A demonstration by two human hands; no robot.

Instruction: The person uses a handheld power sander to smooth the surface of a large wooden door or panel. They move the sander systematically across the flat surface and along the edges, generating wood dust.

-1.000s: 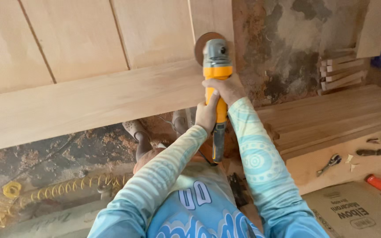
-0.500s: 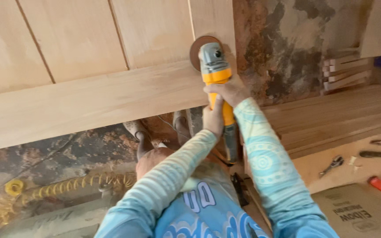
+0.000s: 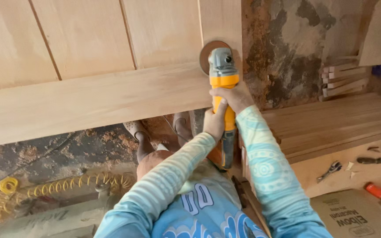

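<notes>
Both hands grip a yellow angle grinder (image 3: pixel 223 94) near the centre of the frame. The right hand (image 3: pixel 233 98) wraps the upper part of the yellow body just below the grey gear head, and the left hand (image 3: pixel 214 123) closes around the handle lower down. The brown sanding disc (image 3: pixel 207 52) lies against the pale wooden door panel (image 3: pixel 89 97), right at the corner where the wide horizontal rail meets the vertical stile, close to the panel's right edge.

Judging from this, the main risk is the disc sitting so near the edge: if it tips or runs off the stile, it could catch the corner, gouge the wood or kick the tool back toward the hands. Dwelling on one spot could probably dish or scorch the joint. The right hand's fingers lie close to the gear head, so a slip upward would bring them near the disc.

A coiled yellow hose (image 3: pixel 67 185) lies at lower left, stacked wooden slats (image 3: pixel 331 119) at right, pliers (image 3: pixel 330 169) and a cardboard box (image 3: pixel 353 213) at lower right.
</notes>
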